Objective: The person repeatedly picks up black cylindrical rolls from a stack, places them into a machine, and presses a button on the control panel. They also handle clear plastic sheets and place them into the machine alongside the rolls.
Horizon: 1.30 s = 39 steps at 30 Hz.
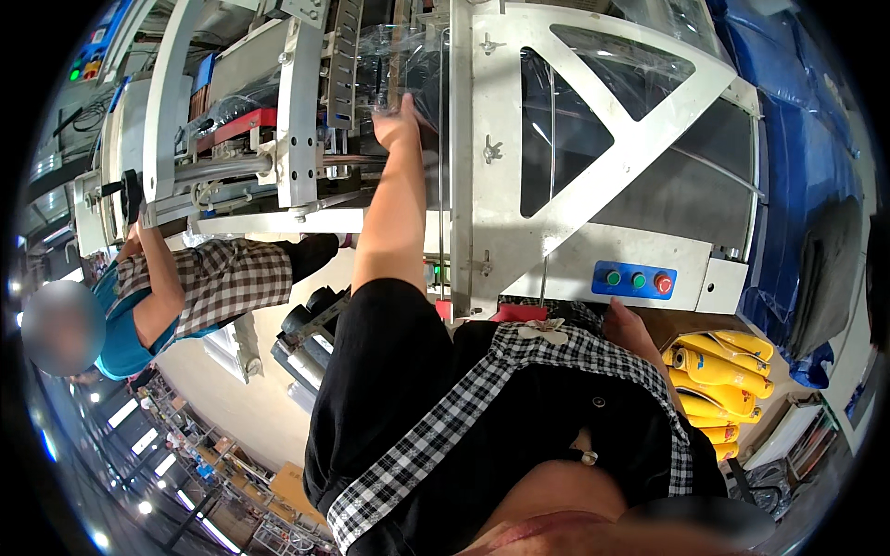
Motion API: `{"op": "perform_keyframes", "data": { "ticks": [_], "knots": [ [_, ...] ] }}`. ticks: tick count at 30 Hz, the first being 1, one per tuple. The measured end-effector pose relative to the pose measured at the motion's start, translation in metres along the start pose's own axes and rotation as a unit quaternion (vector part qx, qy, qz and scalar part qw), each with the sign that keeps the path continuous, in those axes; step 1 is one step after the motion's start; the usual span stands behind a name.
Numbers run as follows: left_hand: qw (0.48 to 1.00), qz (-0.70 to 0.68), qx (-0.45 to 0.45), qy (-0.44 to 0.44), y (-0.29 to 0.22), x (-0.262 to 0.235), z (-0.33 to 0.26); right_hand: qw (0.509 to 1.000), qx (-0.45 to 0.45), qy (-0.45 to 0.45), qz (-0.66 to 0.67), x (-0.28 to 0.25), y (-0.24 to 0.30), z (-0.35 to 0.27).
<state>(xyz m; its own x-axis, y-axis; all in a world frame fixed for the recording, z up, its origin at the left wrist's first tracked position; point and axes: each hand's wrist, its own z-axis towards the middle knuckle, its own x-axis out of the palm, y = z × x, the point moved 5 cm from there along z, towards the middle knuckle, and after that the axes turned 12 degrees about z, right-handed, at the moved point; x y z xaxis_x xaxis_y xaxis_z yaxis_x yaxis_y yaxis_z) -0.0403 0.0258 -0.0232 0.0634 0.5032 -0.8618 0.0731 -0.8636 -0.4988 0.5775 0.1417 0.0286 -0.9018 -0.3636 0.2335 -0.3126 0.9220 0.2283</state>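
Clear plastic film [408,56] pinched in left hand [397,119] grip; white machine frame [501,185] beside.

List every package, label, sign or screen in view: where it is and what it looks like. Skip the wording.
Yellow packages: stacked at lower right beside the machine, long glossy pouches, yellow with dark and red print.
Blue control plate: on the white machine's front edge, a small blue rectangle carrying two green buttons and one red.
Clear plastic film: on the machine by the left hand, transparent and shiny.
No screens or signs visible.
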Motion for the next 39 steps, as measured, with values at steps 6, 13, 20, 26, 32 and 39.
{"op": "perform_keyframes", "data": {
  "ticks": [6, 13, 20, 26, 32, 39],
  "knots": [
    [0.996, -0.059, -0.043, -0.056, -0.003, -0.007, -0.013, 0.995, -0.047, -0.044, 0.082, 0.021, 0.003, 0.011],
    [0.939, -0.342, -0.029, -0.021, 0.018, -0.006, -0.045, 0.985, -0.027, -0.071, 0.156, 0.022, -0.009, 0.045],
    [0.926, -0.376, -0.010, -0.034, 0.011, -0.014, -0.052, 0.983, -0.036, -0.088, 0.155, 0.031, -0.004, 0.036],
    [0.912, -0.408, -0.016, -0.044, 0.013, -0.020, -0.060, 0.979, -0.044, -0.123, 0.154, 0.031, -0.002, 0.035],
    [0.886, -0.449, -0.115, 0.032, 0.013, -0.014, -0.056, 0.976, -0.027, -0.173, 0.131, 0.025, -0.002, 0.036],
    [0.874, -0.475, -0.096, 0.015, 0.020, -0.010, -0.042, 0.980, -0.012, -0.152, 0.129, 0.026, -0.002, 0.034]
  ]
}}
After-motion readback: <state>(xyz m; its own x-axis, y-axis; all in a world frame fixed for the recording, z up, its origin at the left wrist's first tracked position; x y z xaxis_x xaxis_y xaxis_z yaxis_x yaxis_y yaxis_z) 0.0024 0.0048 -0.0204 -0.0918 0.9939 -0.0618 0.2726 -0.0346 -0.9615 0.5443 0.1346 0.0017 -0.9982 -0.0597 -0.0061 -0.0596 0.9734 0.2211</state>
